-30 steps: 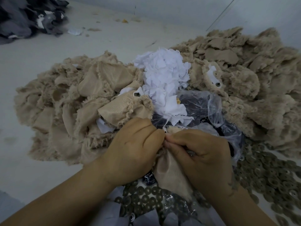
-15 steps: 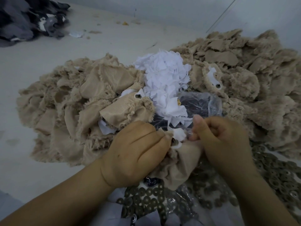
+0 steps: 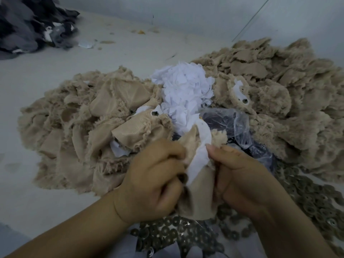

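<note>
- The beige fabric piece (image 3: 202,198), frayed along its edges, is held up between both hands, low in the middle of the view and just in front of the heaps on the table.
- A white strip (image 3: 200,159) lies against the face of the piece, running from its upper edge down into the gap between the hands.
- The left hand (image 3: 154,181) has its fingers curled and grips the left side of the piece. Its knuckles face up and its fingertips are tucked into the cloth.
- The right hand (image 3: 240,179) pinches the right side, with the tip of the thumb pressed against the white strip. Its other fingers are hidden under the cloth.
- Just behind the hands is a clear plastic bag (image 3: 240,125), crumpled over dark contents.
- A heap of white scraps (image 3: 184,90) rises behind the bag, between two beige heaps.
- The left pile of beige pieces (image 3: 78,127) spreads beside the left hand.
- The right pile of beige pieces (image 3: 290,94) is larger and reaches toward the wall.
- Dull metal rings (image 3: 312,198) lie scattered under and to the right of the right forearm, with more below the wrists.
- The pale table (image 3: 115,56) also carries a dark fabric pile (image 3: 28,25) far off at the upper left.
</note>
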Motion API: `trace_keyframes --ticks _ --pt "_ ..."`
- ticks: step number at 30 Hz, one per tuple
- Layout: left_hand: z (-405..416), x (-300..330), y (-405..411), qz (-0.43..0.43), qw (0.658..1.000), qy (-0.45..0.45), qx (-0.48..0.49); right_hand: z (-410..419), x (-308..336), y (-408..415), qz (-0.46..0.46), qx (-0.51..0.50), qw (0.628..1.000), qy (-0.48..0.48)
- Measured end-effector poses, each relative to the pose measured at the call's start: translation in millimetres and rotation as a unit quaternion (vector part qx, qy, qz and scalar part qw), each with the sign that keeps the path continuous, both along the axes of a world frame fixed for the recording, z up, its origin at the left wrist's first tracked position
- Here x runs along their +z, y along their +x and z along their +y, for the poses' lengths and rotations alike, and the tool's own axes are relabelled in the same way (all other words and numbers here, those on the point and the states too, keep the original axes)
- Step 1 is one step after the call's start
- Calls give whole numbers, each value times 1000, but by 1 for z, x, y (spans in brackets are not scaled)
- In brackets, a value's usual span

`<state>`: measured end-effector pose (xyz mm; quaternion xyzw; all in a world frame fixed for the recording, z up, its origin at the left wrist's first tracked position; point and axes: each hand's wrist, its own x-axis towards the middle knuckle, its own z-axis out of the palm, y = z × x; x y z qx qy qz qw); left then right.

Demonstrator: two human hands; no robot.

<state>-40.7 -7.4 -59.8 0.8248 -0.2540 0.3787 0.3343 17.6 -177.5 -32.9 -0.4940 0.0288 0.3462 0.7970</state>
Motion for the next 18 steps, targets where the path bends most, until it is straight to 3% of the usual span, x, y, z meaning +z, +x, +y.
trace_keyframes --ticks 2,6,13,18 --pt "0 5 4 89 989 -119 12 2 0 -1 -12 -14 999 26" --pt "-10 9 11 265 912 -310 41 6 -3 -5 -13 -28 998 52" --pt "-6 5 13 332 895 -298 0 11 -5 -5 -10 -54 997 54" --pt "-5 8 14 329 885 -328 13 5 -5 -2 -16 -71 997 33"
